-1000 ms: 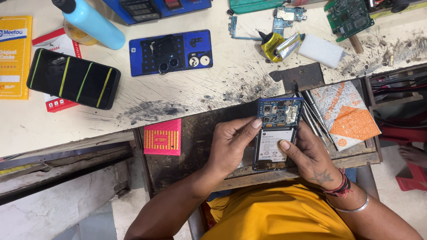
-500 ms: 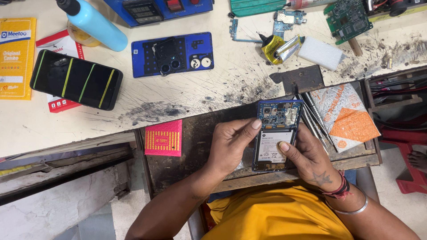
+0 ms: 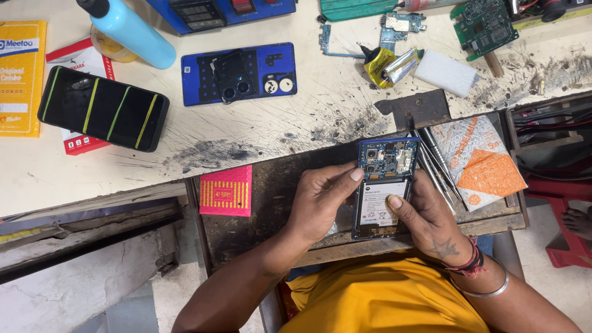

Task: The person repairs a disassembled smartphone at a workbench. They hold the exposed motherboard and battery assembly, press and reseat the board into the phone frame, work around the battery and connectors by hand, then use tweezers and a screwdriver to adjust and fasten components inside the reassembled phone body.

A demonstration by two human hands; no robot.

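A scratched, soot-smudged pale desk (image 3: 296,132) spreads above both hands, with a dark wooden pull-out tray (image 3: 271,203) set below its front edge directly under them. A person in a yellow shirt (image 3: 382,296) sits at the tray, arms reaching up from the bottom of the view. Well up and to the left of the left hand lies a black phone with yellow-green stripes (image 3: 103,109), and beyond it a pale blue bottle (image 3: 131,31) rests on its side. Above the left hand sits a blue phone back cover (image 3: 239,73) with loose camera parts on it. Just right of the right hand lies an orange-and-white bubble pouch (image 3: 481,161), touching a bundle of thin metal tools (image 3: 435,165) that run beside the fingers. Left of the left hand, on the tray, sits a small pink-and-yellow packet (image 3: 227,190). Between the two hands stands the opened phone (image 3: 383,187), back removed, its blue circuit board at the far end and a white-labelled battery below it. The left hand (image 3: 320,200) grips the phone's left edge, index fingertip touching the board's corner. The right hand (image 3: 425,216) cradles the right edge, thumb pressed flat on the battery label. The hands are apart, both clamped on the phone.
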